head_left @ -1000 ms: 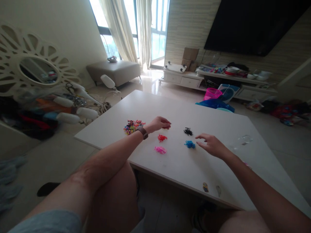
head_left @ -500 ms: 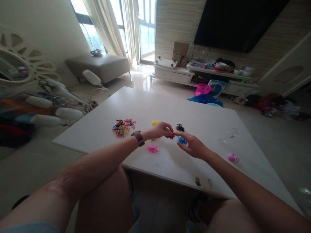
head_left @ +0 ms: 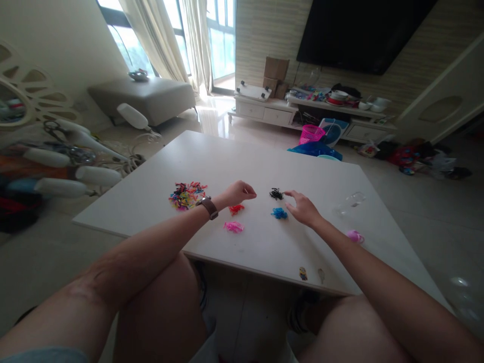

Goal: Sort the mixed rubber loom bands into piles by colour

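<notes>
Four single-colour piles of small rubber bands [head_left: 231,227] can be made out on the white surface [head_left: 321,176]: a black pile [head_left: 277,194], a blue pile [head_left: 279,213] just nearer the front edge, a red-orange pile [head_left: 236,208] and a pink pile [head_left: 234,228]. A multicoloured pile [head_left: 185,195] is set farther to the left.

The left hand [head_left: 239,192] is held between the red-orange and black piles, its thumb and fingertips pressed together; whether a band is pinched there cannot be told. The right hand [head_left: 303,207] is held with thumb and forefinger spread, the forefinger tip brought to the right edge of the black pile; whether a band is carried on it cannot be made out.

The step in hand is judged to be the adding of a band to the black pile. For the next move, the forefinger would need to be lifted off without loose black bands being dragged, and a single band picked from the multicoloured pile.
</notes>
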`<state>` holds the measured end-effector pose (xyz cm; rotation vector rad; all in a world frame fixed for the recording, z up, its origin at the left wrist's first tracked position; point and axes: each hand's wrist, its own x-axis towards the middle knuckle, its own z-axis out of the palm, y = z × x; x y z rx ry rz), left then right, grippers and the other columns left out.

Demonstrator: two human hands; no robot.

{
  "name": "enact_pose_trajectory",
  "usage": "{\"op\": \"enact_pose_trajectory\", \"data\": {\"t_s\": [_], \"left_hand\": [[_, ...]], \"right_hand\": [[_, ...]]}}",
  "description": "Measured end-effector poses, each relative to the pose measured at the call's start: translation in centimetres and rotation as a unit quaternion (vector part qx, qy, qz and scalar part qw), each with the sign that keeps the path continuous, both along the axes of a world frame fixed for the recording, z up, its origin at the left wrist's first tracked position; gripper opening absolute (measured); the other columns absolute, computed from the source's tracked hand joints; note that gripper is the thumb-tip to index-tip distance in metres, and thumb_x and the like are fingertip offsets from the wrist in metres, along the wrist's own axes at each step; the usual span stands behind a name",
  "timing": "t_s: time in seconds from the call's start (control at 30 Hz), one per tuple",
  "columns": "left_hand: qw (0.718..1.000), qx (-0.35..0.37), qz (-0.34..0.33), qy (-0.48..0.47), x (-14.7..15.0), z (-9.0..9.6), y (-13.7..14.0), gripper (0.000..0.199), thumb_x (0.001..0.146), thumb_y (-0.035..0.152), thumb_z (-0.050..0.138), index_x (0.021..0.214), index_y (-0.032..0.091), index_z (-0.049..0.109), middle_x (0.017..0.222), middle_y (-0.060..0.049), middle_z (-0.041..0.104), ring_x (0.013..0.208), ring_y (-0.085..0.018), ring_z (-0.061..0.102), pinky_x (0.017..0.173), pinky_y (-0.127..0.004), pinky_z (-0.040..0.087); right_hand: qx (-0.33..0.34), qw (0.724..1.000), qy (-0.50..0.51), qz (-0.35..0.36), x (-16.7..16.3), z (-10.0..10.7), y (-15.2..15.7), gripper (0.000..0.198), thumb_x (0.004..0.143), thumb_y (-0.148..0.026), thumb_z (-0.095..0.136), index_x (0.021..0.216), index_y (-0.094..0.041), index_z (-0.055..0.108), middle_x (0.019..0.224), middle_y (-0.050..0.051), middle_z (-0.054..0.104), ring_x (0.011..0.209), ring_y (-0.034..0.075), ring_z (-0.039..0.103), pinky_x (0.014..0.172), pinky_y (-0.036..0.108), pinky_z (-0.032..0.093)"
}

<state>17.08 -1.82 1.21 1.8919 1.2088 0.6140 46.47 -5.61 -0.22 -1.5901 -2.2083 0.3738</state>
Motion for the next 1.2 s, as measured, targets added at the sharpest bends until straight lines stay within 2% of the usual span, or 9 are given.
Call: {"op": "enact_pose_trajectory", "data": {"t_s": [0.1, 0.23, 0.4, 0.53, 0.7, 1.0, 1.2], "left_hand": [[0.998, 0.026, 0.002, 0.050, -0.8, -0.4, 0.6, 0.023, 0.080, 0.033, 0.069, 0.086, 0.013, 0.080, 0.083, -0.008, 0.076, 0.073, -0.018, 0.064, 0.065, -0.026, 0.046], [0.996, 0.032, -0.010, 0.078, -1.5, -1.1, 0.9, 0.026, 0.080, 0.034, 0.065, 0.082, 0.012, 0.079, 0.077, -0.006, 0.074, 0.069, -0.017, 0.061, 0.064, -0.026, 0.043], [0.995, 0.036, -0.020, 0.088, -2.4, -1.9, 1.3, 0.034, 0.080, 0.040, 0.062, 0.083, 0.010, 0.079, 0.075, -0.006, 0.073, 0.066, -0.016, 0.057, 0.063, -0.027, 0.042], [0.995, 0.035, -0.024, 0.090, -2.8, -2.3, 1.4, 0.036, 0.080, 0.042, 0.061, 0.086, 0.011, 0.079, 0.077, -0.006, 0.073, 0.068, -0.016, 0.058, 0.064, -0.027, 0.042], [0.995, 0.024, -0.022, 0.098, -3.0, -2.1, 1.4, 0.031, 0.079, 0.036, 0.064, 0.086, 0.011, 0.080, 0.078, -0.005, 0.074, 0.068, -0.016, 0.060, 0.062, -0.026, 0.043], [0.984, 0.012, -0.071, 0.165, -4.3, -1.1, 1.8, 0.021, 0.071, 0.024, 0.070, 0.085, 0.015, 0.082, 0.080, -0.005, 0.077, 0.072, -0.017, 0.066, 0.064, -0.023, 0.045], [0.981, -0.002, -0.076, 0.180, -4.8, -1.1, 1.8, 0.023, 0.076, 0.026, 0.068, 0.090, 0.015, 0.082, 0.086, -0.007, 0.077, 0.078, -0.018, 0.067, 0.067, -0.023, 0.046]], "right_hand": [[-0.029, 0.999, -0.017, -0.016, 0.5, -1.1, 1.0, 0.040, 0.091, -0.026, 0.055, 0.130, -0.017, 0.059, 0.131, 0.013, 0.066, 0.122, 0.028, 0.060, 0.107, 0.046, 0.046], [-0.047, 0.998, -0.028, -0.028, 0.3, -1.8, 1.8, 0.039, 0.091, -0.027, 0.056, 0.128, -0.018, 0.060, 0.128, 0.011, 0.069, 0.121, 0.026, 0.061, 0.106, 0.042, 0.046], [-0.035, 0.998, -0.023, -0.038, 0.4, -2.1, 2.2, 0.052, 0.091, -0.026, 0.056, 0.142, -0.023, 0.051, 0.130, 0.007, 0.069, 0.123, 0.026, 0.061, 0.107, 0.042, 0.046], [-0.027, 0.998, -0.025, -0.044, 1.0, -2.0, 2.2, 0.051, 0.091, -0.026, 0.057, 0.142, -0.022, 0.052, 0.130, 0.007, 0.069, 0.122, 0.027, 0.061, 0.106, 0.042, 0.046], [-0.019, 0.998, -0.042, -0.047, 1.6, -1.9, 2.0, 0.046, 0.090, -0.027, 0.057, 0.136, -0.020, 0.056, 0.131, 0.010, 0.067, 0.121, 0.026, 0.061, 0.106, 0.041, 0.046], [-0.020, 0.997, -0.065, -0.042, 2.2, -1.7, 1.6, 0.040, 0.090, -0.027, 0.056, 0.128, -0.018, 0.061, 0.129, 0.011, 0.067, 0.121, 0.026, 0.060, 0.107, 0.039, 0.045], [-0.028, 0.996, -0.074, -0.044, 1.9, -1.3, 1.3, 0.037, 0.090, -0.027, 0.054, 0.126, -0.018, 0.063, 0.130, 0.012, 0.066, 0.122, 0.027, 0.059, 0.106, 0.040, 0.045]]}}
